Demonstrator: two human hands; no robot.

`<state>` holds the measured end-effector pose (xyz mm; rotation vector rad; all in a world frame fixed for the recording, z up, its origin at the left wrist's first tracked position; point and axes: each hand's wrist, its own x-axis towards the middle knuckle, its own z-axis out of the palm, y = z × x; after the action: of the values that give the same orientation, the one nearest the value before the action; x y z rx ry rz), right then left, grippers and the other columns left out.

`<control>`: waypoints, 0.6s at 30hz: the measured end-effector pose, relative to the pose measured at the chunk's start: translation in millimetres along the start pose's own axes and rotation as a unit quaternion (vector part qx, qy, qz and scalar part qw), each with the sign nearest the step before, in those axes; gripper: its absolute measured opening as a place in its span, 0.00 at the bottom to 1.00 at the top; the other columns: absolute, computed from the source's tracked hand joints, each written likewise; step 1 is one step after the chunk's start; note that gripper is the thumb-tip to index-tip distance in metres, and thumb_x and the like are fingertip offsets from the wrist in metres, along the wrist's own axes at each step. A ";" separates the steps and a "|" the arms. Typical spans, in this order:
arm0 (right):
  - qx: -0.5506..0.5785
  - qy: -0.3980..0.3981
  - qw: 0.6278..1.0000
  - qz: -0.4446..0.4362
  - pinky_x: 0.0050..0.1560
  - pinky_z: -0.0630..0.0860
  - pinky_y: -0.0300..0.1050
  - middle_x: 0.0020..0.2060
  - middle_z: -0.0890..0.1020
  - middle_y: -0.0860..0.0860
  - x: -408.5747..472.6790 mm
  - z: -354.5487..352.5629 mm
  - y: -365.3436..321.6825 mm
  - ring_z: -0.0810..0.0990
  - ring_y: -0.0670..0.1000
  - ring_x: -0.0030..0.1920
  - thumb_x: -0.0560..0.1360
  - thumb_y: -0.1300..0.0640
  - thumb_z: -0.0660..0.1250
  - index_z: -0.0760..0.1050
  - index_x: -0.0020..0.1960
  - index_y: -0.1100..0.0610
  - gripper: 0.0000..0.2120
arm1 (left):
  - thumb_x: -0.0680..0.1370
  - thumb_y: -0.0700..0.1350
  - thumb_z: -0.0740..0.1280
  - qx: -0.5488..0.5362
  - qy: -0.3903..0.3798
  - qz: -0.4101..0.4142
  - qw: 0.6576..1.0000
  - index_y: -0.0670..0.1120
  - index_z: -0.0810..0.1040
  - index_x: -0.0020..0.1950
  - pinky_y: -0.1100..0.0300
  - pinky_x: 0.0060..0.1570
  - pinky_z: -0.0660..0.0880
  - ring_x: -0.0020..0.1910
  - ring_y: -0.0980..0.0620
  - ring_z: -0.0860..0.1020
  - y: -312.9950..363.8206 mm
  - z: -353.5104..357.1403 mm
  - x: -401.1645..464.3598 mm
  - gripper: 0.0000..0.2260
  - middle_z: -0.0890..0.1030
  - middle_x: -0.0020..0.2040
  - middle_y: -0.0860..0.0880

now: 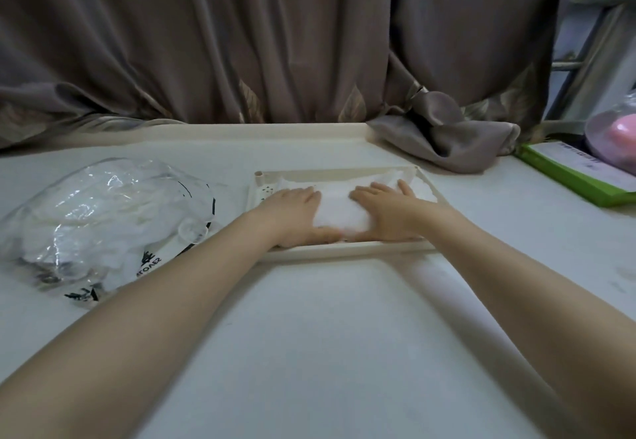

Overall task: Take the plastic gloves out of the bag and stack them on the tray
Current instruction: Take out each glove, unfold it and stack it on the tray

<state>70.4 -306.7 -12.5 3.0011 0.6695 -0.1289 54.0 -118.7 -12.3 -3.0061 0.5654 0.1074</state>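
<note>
Where curtain (pixel 275 42) meets table (pixel 327 335), tray (pixel 344 251)

single head-worn wide-angle view, looking forward and down, close over table (pixel 327 335)

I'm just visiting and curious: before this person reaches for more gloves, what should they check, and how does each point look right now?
1. Glove stack lies inside the tray: ok, though an edge ruffles up at the far right.
2. Both hands flat on the stack, left hand and right hand: ok, pressing rather than gripping.
3. Bag within reach on the left: ok.
4. Gloves left in the bag: ok, white material shows through the clear plastic.
5. Bag opening facing the person: cannot tell.
6. Table between tray and bag free of obstacles: ok.
</note>
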 end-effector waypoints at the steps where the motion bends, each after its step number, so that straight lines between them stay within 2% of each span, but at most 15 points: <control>1: 0.006 0.003 1.000 0.017 0.74 0.43 0.58 0.74 0.59 0.49 -1.0 2.7 6.6 0.52 0.51 0.75 0.68 0.29 0.60 0.56 0.74 0.55 0.44 | 0.75 0.67 0.54 -0.004 -0.015 -0.022 1.000 0.42 0.50 0.76 0.54 0.72 0.52 0.76 0.47 0.53 -7.8 5.2 -1.2 0.40 0.52 0.77 0.44; 3: 0.037 0.025 0.998 0.038 0.73 0.46 0.56 0.73 0.60 0.51 -1.5 7.5 16.2 0.54 0.52 0.74 0.64 0.27 0.62 0.58 0.72 0.57 0.48 | 0.74 0.69 0.54 -0.037 -0.032 -0.051 0.998 0.44 0.44 0.77 0.53 0.73 0.49 0.77 0.49 0.47 -20.2 9.8 -1.2 0.43 0.45 0.78 0.46; 7: 0.106 0.041 0.991 0.064 0.69 0.58 0.55 0.70 0.63 0.49 5.0 15.5 15.9 0.58 0.52 0.72 0.59 0.25 0.65 0.60 0.69 0.56 0.50 | 0.72 0.70 0.55 -0.047 -0.030 -0.067 0.996 0.45 0.44 0.77 0.53 0.73 0.51 0.77 0.50 0.46 -28.2 10.9 1.0 0.44 0.45 0.78 0.48; 9: 0.107 0.038 0.991 0.075 0.70 0.57 0.58 0.71 0.61 0.49 9.4 13.4 11.6 0.56 0.53 0.73 0.59 0.25 0.65 0.59 0.70 0.56 0.51 | 0.73 0.70 0.56 -0.044 -0.014 -0.071 0.996 0.44 0.45 0.77 0.54 0.73 0.51 0.77 0.50 0.47 -34.2 10.0 1.1 0.44 0.46 0.78 0.47; 11: 0.069 0.037 0.993 0.084 0.72 0.50 0.60 0.73 0.56 0.50 10.9 7.2 4.6 0.49 0.54 0.75 0.59 0.24 0.63 0.55 0.72 0.57 0.54 | 0.73 0.68 0.58 -0.064 0.001 -0.068 0.996 0.43 0.44 0.77 0.55 0.73 0.49 0.77 0.48 0.46 -37.8 6.6 -2.3 0.44 0.44 0.78 0.45; 13: 0.086 0.061 0.992 0.073 0.74 0.45 0.57 0.76 0.51 0.50 7.2 -2.6 -9.0 0.44 0.53 0.76 0.63 0.26 0.62 0.50 0.76 0.57 0.54 | 0.74 0.64 0.62 -0.107 0.031 -0.043 0.993 0.45 0.46 0.77 0.57 0.73 0.48 0.76 0.49 0.46 -35.9 -0.3 -14.2 0.42 0.45 0.78 0.46; 14: 0.132 0.106 0.985 0.038 0.74 0.47 0.53 0.76 0.54 0.52 4.0 -10.9 -18.1 0.48 0.53 0.76 0.64 0.26 0.61 0.53 0.76 0.57 0.51 | 0.75 0.60 0.64 -0.127 0.063 -0.022 0.990 0.46 0.50 0.77 0.57 0.72 0.49 0.76 0.49 0.49 -35.4 -5.9 -21.8 0.38 0.49 0.78 0.47; 15: 0.179 0.171 0.969 -0.014 0.72 0.54 0.49 0.73 0.62 0.53 -0.2 -20.8 -31.4 0.56 0.53 0.74 0.66 0.27 0.60 0.59 0.73 0.58 0.47 | 0.76 0.56 0.64 -0.145 0.104 -0.001 0.984 0.47 0.57 0.76 0.57 0.71 0.54 0.75 0.50 0.56 -37.2 -12.7 -31.1 0.32 0.57 0.76 0.47; 17: 0.213 0.314 0.918 -0.114 0.60 0.68 0.45 0.58 0.77 0.53 -7.2 -39.5 -65.2 0.73 0.53 0.61 0.73 0.36 0.60 0.74 0.61 0.59 0.29 | 0.78 0.49 0.63 -0.173 0.184 0.033 0.967 0.47 0.71 0.68 0.58 0.64 0.64 0.66 0.51 0.69 -46.6 -27.5 -52.3 0.18 0.72 0.66 0.49; 18: 0.218 0.361 0.894 -0.152 0.53 0.72 0.47 0.50 0.80 0.53 -9.3 -46.8 -82.5 0.77 0.54 0.53 0.75 0.44 0.60 0.77 0.53 0.60 0.20 | 0.78 0.45 0.63 -0.183 0.223 0.037 0.957 0.46 0.76 0.63 0.58 0.60 0.67 0.60 0.50 0.73 -51.8 -32.2 -60.7 0.14 0.76 0.60 0.49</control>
<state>30.0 -232.3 31.4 3.2915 1.3185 1.0026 18.2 -51.7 28.2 -3.3837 0.7681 -0.5360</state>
